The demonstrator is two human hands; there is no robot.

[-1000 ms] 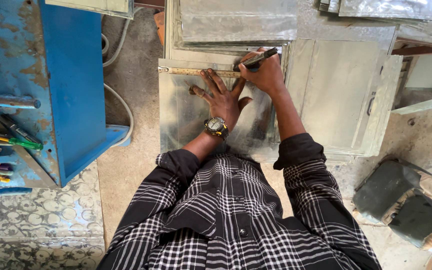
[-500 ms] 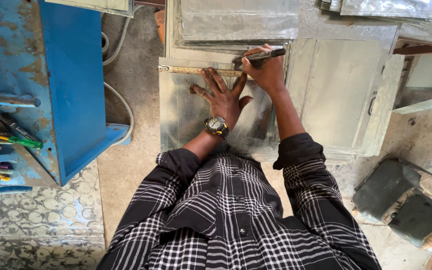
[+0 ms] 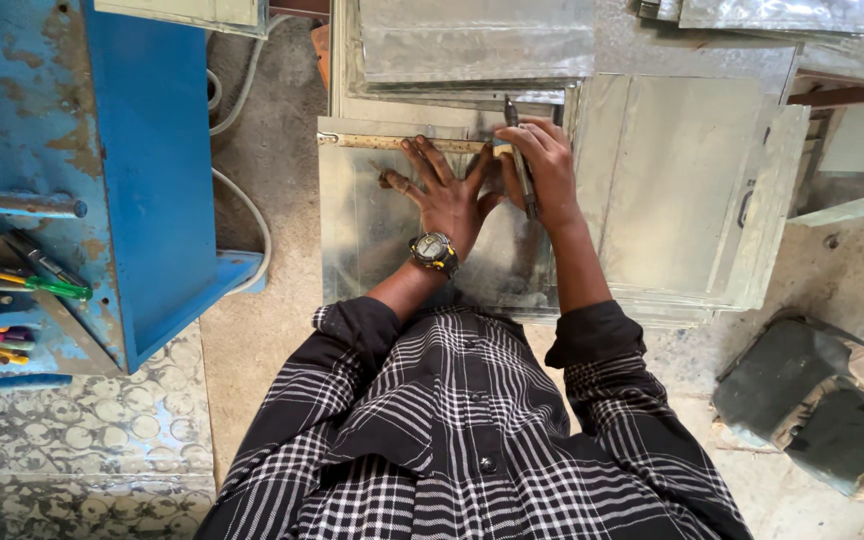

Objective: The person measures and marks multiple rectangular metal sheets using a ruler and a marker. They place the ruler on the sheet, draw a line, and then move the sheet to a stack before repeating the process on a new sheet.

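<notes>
While left hand (image 3: pixel 449 190) presses ruler (image 3: pixel 402 143) with fingers splayed, right hand (image 3: pixel 542 170) fingers grip marker (image 3: pixel 518 150).

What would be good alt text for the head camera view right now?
A person's left hand presses a ruler flat on a metal sheet while the right hand holds a dark marker upright against it. A blue tool cart stands at left.
</notes>
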